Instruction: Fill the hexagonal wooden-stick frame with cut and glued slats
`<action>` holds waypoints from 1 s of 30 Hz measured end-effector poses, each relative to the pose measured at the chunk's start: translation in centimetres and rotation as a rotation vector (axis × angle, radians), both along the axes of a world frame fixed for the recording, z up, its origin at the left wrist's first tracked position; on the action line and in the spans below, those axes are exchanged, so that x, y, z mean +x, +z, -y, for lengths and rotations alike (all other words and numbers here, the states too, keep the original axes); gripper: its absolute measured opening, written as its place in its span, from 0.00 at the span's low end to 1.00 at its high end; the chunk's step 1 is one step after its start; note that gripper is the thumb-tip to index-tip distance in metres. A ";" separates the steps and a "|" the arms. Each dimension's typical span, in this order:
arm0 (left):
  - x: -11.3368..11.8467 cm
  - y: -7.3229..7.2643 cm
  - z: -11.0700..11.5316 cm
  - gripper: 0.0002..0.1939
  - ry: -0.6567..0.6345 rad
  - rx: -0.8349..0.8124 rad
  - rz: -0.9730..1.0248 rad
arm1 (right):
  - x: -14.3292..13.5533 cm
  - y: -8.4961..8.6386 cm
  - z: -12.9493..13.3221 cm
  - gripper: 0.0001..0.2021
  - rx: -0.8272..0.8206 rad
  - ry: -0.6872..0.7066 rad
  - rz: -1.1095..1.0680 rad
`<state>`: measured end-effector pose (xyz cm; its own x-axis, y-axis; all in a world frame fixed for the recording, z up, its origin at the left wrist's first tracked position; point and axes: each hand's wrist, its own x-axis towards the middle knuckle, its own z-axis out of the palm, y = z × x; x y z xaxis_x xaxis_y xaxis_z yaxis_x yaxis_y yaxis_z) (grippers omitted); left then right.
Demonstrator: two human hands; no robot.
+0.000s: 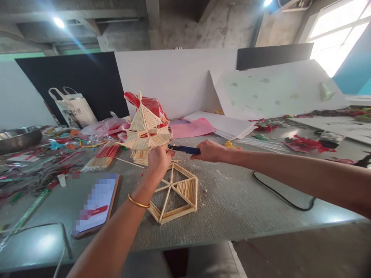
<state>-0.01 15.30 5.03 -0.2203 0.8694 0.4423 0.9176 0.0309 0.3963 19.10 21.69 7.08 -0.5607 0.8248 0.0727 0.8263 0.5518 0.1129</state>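
My right hand (210,150) is wrapped round the handle of blue-handled pliers (184,149), whose dark tip points left. My left hand (159,162), closed in a pinch, meets that tip; whatever lies between its fingers is hidden. Below the hands, a six-sided frame of thin wooden sticks (171,185) lies flat on the table, with spokes meeting at its centre. One of its wedges is partly filled with sticks side by side. Just behind my left hand stands a tiered stick pagoda (145,133) with a pointed roof.
A phone (97,204) lies left of the frame on the grey table (232,208). Behind it is a packet of wooden sticks (102,154). Scraps and a metal bowl (20,139) crowd the left. A black cable (282,199) loops at right; pink paper (193,127) lies behind.
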 end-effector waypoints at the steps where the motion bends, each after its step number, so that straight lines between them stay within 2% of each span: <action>1: 0.0 -0.2 -0.3 0.10 0.003 -0.009 0.000 | -0.1 0.0 -0.3 0.26 -0.001 0.004 0.006; 6: -0.3 -0.6 -0.9 0.13 0.007 -0.064 0.036 | -0.1 0.1 -0.8 0.27 -0.010 0.026 0.009; 13: -0.2 0.3 -0.6 0.13 -0.022 -0.080 0.064 | 0.2 -0.6 -0.7 0.27 -0.075 0.014 -0.049; 18: -0.3 0.7 0.0 0.13 -0.084 -0.048 0.093 | 0.8 0.2 -1.5 0.33 -0.320 -0.148 -0.098; 21: -0.8 0.8 1.0 0.14 -0.197 -0.099 0.122 | 0.9 -0.2 -2.0 0.34 -0.201 -0.202 -0.110; 24: -1.3 0.5 2.9 0.11 -0.347 -0.220 0.144 | 0.4 -1.4 -2.7 0.35 -0.049 -0.216 -0.117; 27: -1.6 -0.5 5.2 0.11 -0.464 -0.340 0.217 | -0.5 -3.1 -3.7 0.37 0.043 -0.244 -0.113; 30: -1.7 -2.0 7.2 0.09 -0.548 -0.388 0.260 | -1.1 -4.6 -4.8 0.38 0.103 -0.257 -0.102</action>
